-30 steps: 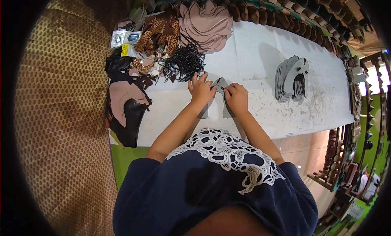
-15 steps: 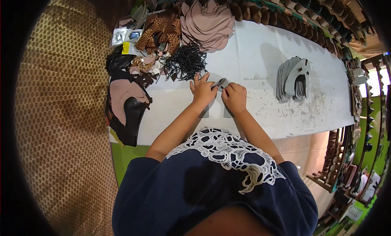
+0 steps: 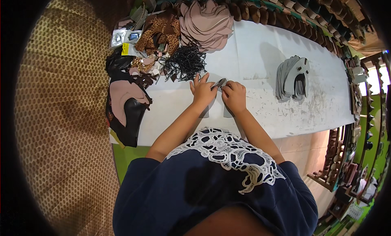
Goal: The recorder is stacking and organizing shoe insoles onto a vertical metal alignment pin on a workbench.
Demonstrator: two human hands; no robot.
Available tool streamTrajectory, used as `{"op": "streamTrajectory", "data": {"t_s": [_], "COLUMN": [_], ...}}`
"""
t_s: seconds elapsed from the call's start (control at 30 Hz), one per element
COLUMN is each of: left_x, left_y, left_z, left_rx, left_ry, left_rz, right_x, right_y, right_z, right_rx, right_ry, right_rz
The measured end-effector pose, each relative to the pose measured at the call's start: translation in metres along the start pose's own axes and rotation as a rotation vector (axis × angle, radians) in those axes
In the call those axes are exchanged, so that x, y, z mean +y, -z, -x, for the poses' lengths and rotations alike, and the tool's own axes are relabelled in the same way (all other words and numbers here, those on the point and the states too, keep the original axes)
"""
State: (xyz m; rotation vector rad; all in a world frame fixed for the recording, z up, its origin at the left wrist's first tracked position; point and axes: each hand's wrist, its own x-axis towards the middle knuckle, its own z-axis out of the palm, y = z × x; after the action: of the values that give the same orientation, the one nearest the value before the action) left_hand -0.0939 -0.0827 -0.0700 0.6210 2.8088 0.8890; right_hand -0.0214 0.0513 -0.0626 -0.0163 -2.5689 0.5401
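Between my hands is a grey cut shoe-upper piece [image 3: 220, 82], bent at its middle, with its two ends hanging toward me below my wrists. My left hand [image 3: 202, 90] grips its left side between thumb and fingers, with some fingers stretched away. The fingertips of my right hand [image 3: 234, 96] are pinched together on its right side. Whether they hold anything besides the piece is too small to make out. To the right stands a stack of similar grey U-shaped pieces [image 3: 292, 78]. Just beyond my left hand lies a heap of black beaded strips [image 3: 185, 62].
Pink cut pieces [image 3: 206, 24] are fanned out on the white table [image 3: 256, 44] at the back. Leopard-print pieces [image 3: 161, 30] and small plastic packets [image 3: 125, 36] lie at the far left, black and pink material [image 3: 126, 105] nearer. Rows of shoe forms [image 3: 281, 21] line the far edge.
My right fingers have shifted slightly at the edge of the grey piece. My left hand stays in nearly the same place.
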Motion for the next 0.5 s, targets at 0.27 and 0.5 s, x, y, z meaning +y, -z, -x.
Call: {"op": "streamTrajectory", "data": {"t_s": [0.27, 0.5], "left_x": [0.0024, 0.0008], "left_y": [-0.0003, -0.0025], "left_z": [0.0004, -0.0004], "left_rx": [0.004, 0.004], "left_ry": [0.000, -0.005], "left_rz": [-0.003, -0.006], "right_x": [0.0010, 0.0010], "right_y": [-0.0076, -0.0103], "right_z": [0.0015, 0.0038], "right_rx": [0.027, 0.046], "right_ry": [0.030, 0.035], "right_rz": [0.070, 0.138]}}
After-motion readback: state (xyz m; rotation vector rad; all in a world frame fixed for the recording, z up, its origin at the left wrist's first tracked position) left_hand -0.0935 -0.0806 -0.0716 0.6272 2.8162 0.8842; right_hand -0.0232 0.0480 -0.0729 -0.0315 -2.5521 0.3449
